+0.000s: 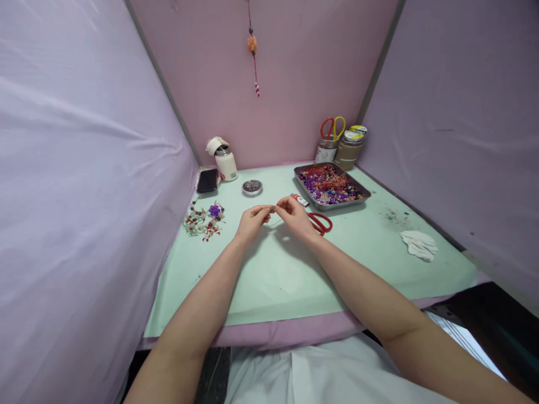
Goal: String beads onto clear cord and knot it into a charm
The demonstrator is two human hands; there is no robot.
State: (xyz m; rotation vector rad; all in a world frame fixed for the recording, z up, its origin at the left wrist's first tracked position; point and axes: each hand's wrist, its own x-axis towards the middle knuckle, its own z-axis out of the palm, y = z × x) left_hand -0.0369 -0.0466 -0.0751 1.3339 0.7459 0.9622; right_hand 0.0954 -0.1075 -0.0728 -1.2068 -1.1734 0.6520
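Over the middle of the table, my left hand [255, 217] and my right hand [293, 215] meet fingertip to fingertip. Both are closed in a pinch on a thin pale cord [274, 224], part of which loops below the fingers. Something small sits between the fingertips, too small to make out. Partly behind my right hand lie red-handled scissors [322, 223], and a red-and-white lighter [300, 200] rests just beyond it. To the left of my left hand is a pile of beaded strings [202, 223] with a purple beaded flower [215, 210].
A metal tray [337, 205] of beads and cords stands at the back right, before jars and more scissors [332, 128]. A round container [252, 187], white bottle [226, 164] and phone [208, 180] are back left. White gloves [419, 245] lie right. A beaded string [251, 44] hangs behind.
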